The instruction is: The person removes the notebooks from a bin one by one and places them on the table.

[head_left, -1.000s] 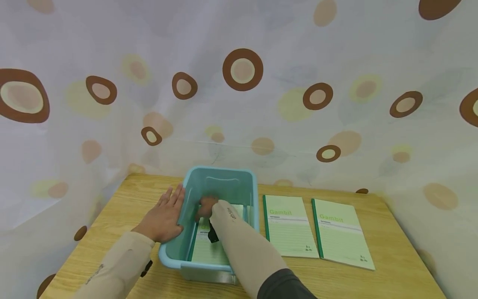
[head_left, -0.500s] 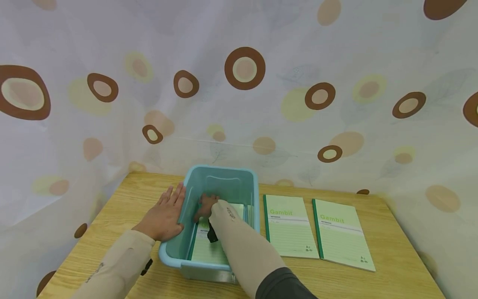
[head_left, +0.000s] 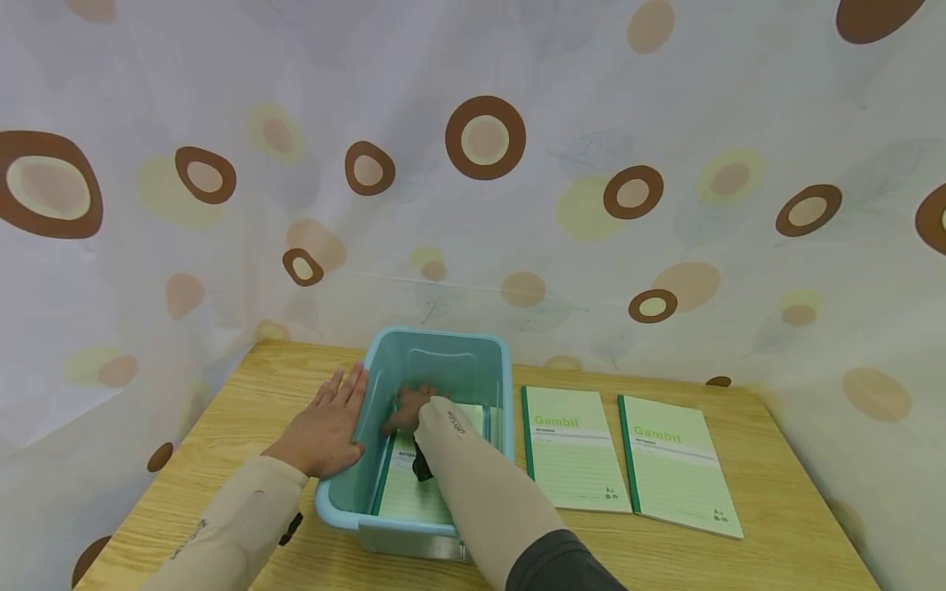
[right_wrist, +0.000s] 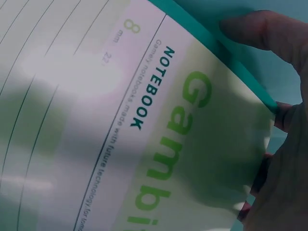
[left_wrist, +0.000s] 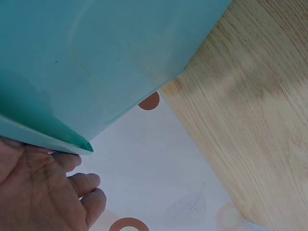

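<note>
My left hand [head_left: 322, 427] rests with straight fingers on the left rim of a light blue plastic bin [head_left: 342, 519]. In the left wrist view, the left hand [left_wrist: 41, 192] lies beside the bin's edge. My right hand [head_left: 408, 408] reaches down inside the bin, at the top end of a pale green notebook [head_left: 414, 497] with a dark green spine. Close up, the right thumb [right_wrist: 260, 33] stretches out beside the spine, apart from it. The other fingers of the right hand are at the notebook's top edge, partly hidden behind the palm.
Two matching notebooks, one nearer [head_left: 580, 460] and one farther right [head_left: 683, 468], lie on the wooden table [head_left: 798, 525] right of the bin. Another pale edge shows inside the bin's right side. A white patterned curtain [head_left: 562, 312] hangs behind the table.
The right hand has shifted slightly at the notebook's top end, its fingers a little more spread. The left hand stays on the rim, and the camera view has moved slightly.
</note>
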Demonstrator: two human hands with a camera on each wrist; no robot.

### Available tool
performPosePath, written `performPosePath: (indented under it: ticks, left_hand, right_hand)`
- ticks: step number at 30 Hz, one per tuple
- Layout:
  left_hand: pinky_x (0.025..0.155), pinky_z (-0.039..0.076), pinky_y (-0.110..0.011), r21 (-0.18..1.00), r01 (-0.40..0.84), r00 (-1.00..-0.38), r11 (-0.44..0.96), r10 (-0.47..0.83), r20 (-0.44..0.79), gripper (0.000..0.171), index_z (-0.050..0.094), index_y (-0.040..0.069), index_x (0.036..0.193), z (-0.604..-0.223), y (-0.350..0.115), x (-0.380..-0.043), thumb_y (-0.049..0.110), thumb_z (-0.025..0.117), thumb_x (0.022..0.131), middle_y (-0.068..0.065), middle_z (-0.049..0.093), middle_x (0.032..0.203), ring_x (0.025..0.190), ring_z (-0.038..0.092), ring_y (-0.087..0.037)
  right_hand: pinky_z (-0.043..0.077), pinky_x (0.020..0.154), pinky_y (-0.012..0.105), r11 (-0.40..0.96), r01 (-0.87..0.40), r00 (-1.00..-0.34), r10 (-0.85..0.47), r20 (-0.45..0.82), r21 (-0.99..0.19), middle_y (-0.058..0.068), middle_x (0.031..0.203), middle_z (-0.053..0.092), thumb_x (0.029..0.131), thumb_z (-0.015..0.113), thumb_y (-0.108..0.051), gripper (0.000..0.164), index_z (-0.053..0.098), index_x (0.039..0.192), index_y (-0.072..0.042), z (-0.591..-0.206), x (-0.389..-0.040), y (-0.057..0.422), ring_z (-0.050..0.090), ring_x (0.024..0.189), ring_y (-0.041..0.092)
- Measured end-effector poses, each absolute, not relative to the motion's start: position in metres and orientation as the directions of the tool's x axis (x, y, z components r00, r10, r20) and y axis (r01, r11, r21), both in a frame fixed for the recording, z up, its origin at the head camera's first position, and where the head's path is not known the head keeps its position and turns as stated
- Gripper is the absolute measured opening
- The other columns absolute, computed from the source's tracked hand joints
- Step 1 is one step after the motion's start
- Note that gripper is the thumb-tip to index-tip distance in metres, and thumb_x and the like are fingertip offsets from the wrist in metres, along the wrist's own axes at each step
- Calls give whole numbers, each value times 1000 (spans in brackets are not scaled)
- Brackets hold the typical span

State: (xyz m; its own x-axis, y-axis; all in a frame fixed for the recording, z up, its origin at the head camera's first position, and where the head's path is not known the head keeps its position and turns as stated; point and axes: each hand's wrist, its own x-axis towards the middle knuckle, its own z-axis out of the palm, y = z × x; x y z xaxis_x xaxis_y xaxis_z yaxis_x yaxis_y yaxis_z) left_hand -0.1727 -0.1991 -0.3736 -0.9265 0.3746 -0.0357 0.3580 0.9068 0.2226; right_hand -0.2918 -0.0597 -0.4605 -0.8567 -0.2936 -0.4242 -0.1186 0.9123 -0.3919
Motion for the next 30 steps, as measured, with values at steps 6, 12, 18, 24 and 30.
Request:
performPosePath:
  ticks: [6, 12, 18, 24, 30]
  left_hand:
    - [114, 15, -58, 225, 356, -926, 907, 375, -44, 82, 14, -15, 147, -372, -199, -172, 12, 56, 82, -30, 10, 156, 142, 10, -50]
    - [114, 15, -58, 222, 358, -925, 907, 377, -50, 82, 13, -15, 147, -371, -199, -172, 12, 55, 82, -30, 10, 156, 142, 9, -50]
    - [114, 15, -58, 221, 357, -925, 908, 376, -52, 82, 13, -15, 147, -372, -199, -172, 12, 55, 82, -30, 10, 156, 142, 9, -50]
    - [114, 15, -57, 223, 358, -925, 907, 377, -47, 82, 14, -15, 147, -371, -199, -172, 13, 55, 82, -30, 10, 156, 142, 9, -50]
    - [114, 15, -58, 228, 360, -924, 905, 379, -44, 81, 14, -15, 147, -372, -199, -172, 13, 55, 83, -30, 11, 156, 141, 10, -51]
  right_hand:
    - [43, 98, 44, 900, -118, -847, -312, -431, -420, 17, 140, 46, 79, 72, -47, 80, 37, 146, -20, -445, -281, -55, 46, 126, 30]
    - [48, 89, 39, 883, -111, -838, -330, -434, -456, 14, 128, 54, 77, 75, -44, 79, 38, 143, -21, -445, -280, -54, 55, 110, 25]
    - [41, 100, 44, 909, -138, -838, -319, -442, -394, 11, 137, 51, 75, 75, -50, 83, 37, 144, -25, -451, -288, -56, 51, 120, 26]
    - [28, 109, 53, 916, -167, -871, -310, -380, -365, 10, 138, 52, 75, 75, -49, 81, 41, 143, -22, -461, -297, -60, 47, 128, 30]
    - [29, 103, 52, 928, -210, -912, -299, -280, -307, 10, 134, 55, 80, 71, -51, 68, 46, 137, -22, -468, -298, -66, 48, 124, 32]
